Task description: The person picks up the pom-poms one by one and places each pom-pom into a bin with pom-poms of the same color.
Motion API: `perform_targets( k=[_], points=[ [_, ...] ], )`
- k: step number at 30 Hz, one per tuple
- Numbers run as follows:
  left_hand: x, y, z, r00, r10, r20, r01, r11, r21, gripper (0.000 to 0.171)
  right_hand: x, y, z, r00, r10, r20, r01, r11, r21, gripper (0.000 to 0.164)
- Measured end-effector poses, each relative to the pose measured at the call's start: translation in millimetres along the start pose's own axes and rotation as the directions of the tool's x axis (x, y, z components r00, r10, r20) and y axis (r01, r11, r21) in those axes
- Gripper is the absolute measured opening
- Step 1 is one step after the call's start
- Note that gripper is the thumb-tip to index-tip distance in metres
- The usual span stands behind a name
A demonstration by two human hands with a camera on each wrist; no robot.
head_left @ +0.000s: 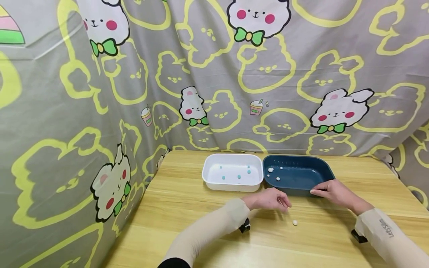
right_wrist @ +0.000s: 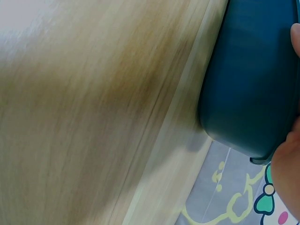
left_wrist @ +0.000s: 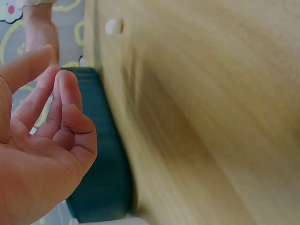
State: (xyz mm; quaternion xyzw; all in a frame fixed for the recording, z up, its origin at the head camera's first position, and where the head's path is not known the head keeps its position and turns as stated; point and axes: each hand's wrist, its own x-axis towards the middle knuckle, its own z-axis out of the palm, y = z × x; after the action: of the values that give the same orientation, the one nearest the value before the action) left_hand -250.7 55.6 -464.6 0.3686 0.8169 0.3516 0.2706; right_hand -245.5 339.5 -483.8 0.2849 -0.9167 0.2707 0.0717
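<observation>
My left hand (head_left: 269, 199) hovers over the table just in front of the dark blue tub (head_left: 298, 192), fingers loosely bent, with nothing visible between them. In the left wrist view its thumb and index fingertips come close together. A small white ball (head_left: 295, 223) lies on the table to the right of and nearer than that hand; the same ball (left_wrist: 114, 27) shows in the left wrist view. My right hand (head_left: 335, 193) grips the tub's near right rim. Several small white balls (head_left: 277, 179) sit at the left end inside the blue tub.
A white tub (head_left: 232, 187) stands directly left of the blue one, with several small blue-green balls (head_left: 239, 176) spread inside. Both rest near the back of the wooden table (head_left: 181, 208). A patterned curtain (head_left: 214, 74) hangs behind and along the left.
</observation>
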Motion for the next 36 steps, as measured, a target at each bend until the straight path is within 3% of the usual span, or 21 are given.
perform_targets(
  k=[8,17,23,27,36],
  points=[
    [8.2,-1.9,12.2,1.0,-0.014,0.007,0.014,1.0,-0.008,0.024,-1,2,2,1.0,-0.023,-0.012,0.023,1.0,-0.007,0.011],
    [14.6,1.5,24.3,0.997,-0.07,0.035,0.064,0.985,0.161,0.025,1,2,0,1.0,0.008,0.01,-0.008,1.0,-0.008,0.013],
    [16.6,1.1,31.3,0.998,-0.029,0.059,0.014,0.97,0.242,0.027,0,2,0,1.0,0.003,0.007,-0.003,1.0,-0.012,0.012],
    [18.3,1.3,34.5,0.996,0.011,0.085,-0.038,0.946,0.323,0.026,0,2,1,1.0,-0.006,0.004,0.006,1.0,-0.013,0.011],
    [23.6,3.2,39.4,0.994,0.01,0.109,-0.063,0.866,0.497,0.024,0,3,1,1.0,-0.013,0.008,0.013,1.0,-0.013,0.011]
  ],
)
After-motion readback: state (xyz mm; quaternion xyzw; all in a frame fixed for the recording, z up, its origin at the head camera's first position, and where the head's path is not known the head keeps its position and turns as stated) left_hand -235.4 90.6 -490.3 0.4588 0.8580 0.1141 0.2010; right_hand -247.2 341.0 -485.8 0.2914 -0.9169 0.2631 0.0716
